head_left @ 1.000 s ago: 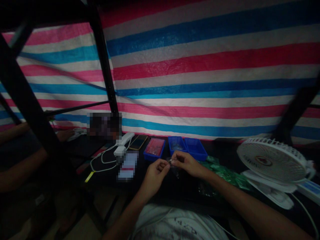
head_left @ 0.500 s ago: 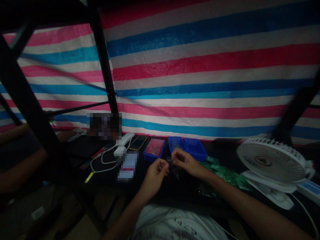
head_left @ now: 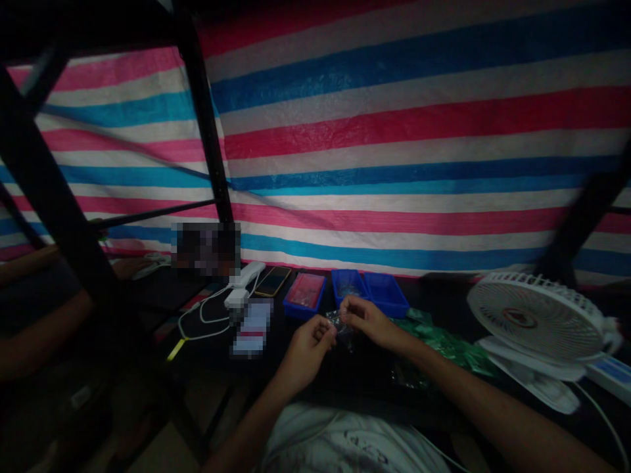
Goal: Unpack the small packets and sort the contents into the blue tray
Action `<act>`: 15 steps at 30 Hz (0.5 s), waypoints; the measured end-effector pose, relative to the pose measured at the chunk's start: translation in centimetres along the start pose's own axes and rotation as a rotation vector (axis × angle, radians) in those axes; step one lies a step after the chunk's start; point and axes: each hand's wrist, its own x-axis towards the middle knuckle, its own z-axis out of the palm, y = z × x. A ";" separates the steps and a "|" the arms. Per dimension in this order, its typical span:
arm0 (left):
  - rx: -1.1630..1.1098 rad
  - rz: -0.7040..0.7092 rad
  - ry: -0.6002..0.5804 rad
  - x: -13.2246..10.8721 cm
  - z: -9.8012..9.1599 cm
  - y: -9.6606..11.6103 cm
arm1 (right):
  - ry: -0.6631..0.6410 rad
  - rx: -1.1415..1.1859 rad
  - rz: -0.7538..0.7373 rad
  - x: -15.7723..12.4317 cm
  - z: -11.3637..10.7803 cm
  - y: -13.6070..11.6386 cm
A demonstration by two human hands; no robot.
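Going left to right, from the hands at centre. At 9 o'clock, past a black metal frame post (head_left: 64, 197), a co-worker's forearm (head_left: 42, 335) and hand (head_left: 131, 266) sit on the dark table (head_left: 162, 309). At 10, white cables (head_left: 202, 322) run from a white power bank (head_left: 246, 274); a smartphone (head_left: 273, 280) lies just beside it. At 12, a blue tray with red contents (head_left: 305, 292) sits left of two blue trays (head_left: 369, 292).

Clear plastic bag (head_left: 340, 325) is between the hands, just below the trays. Left hand (head_left: 305, 351): fingers curled, tips pressed on the bag's left edge. Right hand (head_left: 367, 322): thumb and index pinching its top.

At 3, green packets (head_left: 444, 345) lie near the right hand, with a white desk fan (head_left: 522, 318) beyond them.
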 end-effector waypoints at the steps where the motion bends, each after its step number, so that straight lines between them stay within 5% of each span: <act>1: 0.001 -0.002 0.005 0.0 0.0 0.1 | -0.002 0.009 -0.004 0.0 0.0 -0.1; 15: -0.018 -0.008 0.008 -0.1 0.1 0.1 | -0.034 -0.013 -0.004 0.0 -0.2 -0.1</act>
